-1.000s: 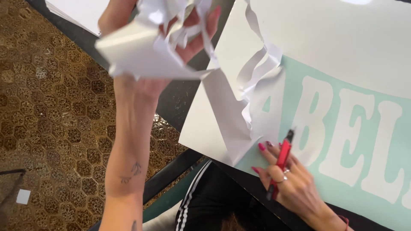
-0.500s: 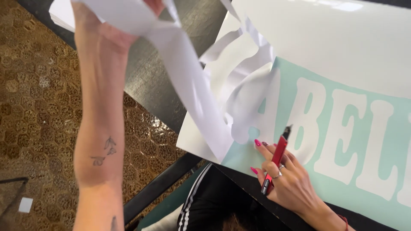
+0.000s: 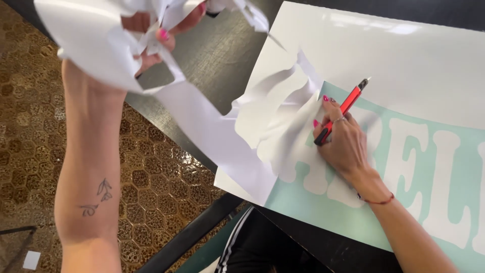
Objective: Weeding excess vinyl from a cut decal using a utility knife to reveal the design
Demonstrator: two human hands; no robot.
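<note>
left hand [image 3: 151,38] upper left gripping a crumpled peeled white vinyl strip [image 3: 202,126], fingers mostly buried in it, right hand [image 3: 343,141] closed round a red craft knife [image 3: 342,110] mid-frame, pressing the mint vinyl sheet [image 3: 404,167], lettering cut off at right

The left hand [image 3: 151,35] is raised toward 11 o'clock, forearm upright, its fingers seemingly curled closed, though partly hidden. The right hand [image 3: 343,136] lies low toward 3 o'clock, fingers closed, wrist bent.
</note>
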